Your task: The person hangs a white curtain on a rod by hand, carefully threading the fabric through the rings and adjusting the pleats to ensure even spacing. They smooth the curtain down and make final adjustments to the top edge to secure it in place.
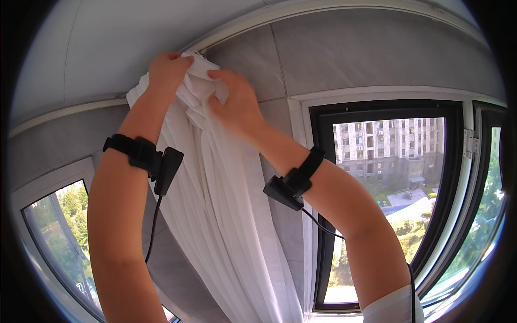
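A white curtain [210, 161] hangs in gathered folds from a rail [242, 32] near the ceiling. My left hand [167, 72] pinches the curtain's top hem between thumb and fingers, close under the rail. Just to the right, my right hand [240, 101] is slightly blurred, its thumb and index finger spread apart in front of the bunched cloth. The index fingertip lies at the top band's edge; whether it touches the cloth is unclear. Small hooks [203, 54] show at the rail beside the curtain's top corner.
Grey tiled wall [343, 52] runs behind the curtain, beneath a pale ceiling [109, 36]. A black-framed window [387, 109] is at right, another window [56, 226] at lower left. Black strapped devices [169, 169] with cables [152, 230] sit on both forearms.
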### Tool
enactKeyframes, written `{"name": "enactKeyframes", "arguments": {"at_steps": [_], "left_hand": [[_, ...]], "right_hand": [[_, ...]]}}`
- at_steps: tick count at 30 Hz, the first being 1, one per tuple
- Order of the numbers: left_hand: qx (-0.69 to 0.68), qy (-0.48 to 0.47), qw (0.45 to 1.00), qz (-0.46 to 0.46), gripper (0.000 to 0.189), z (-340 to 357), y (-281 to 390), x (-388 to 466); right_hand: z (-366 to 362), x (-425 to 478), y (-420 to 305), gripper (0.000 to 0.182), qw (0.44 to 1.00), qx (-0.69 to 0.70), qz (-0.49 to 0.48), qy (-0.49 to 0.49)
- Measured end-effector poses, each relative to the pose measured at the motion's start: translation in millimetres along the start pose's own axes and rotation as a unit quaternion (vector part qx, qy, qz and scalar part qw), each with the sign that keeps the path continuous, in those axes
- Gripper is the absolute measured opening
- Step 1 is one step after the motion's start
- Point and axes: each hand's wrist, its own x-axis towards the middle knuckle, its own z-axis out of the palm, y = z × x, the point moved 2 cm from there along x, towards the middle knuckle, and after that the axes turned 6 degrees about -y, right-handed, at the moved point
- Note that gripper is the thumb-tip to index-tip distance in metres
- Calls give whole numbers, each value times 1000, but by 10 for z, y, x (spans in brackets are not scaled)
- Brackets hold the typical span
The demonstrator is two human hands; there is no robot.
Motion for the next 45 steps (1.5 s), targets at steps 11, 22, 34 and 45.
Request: {"name": "enactKeyframes", "arguments": {"at_steps": [11,22,34,45], "left_hand": [[151,78,985,26,41,31,185,46],[-38,-4,999,-10,38,-147,-164,149],[-54,-101,993,-24,32,-351,12,-117],[101,-128,986,39,36,-356,470,-148]], "right_hand": [[23,-433,-100,43,989,66,93,-98],[-52,-170,-23,30,963,168,185,104],[165,524,309,31,883,358,299,-49],[395,291,346,30,898,365,228,89]]}}
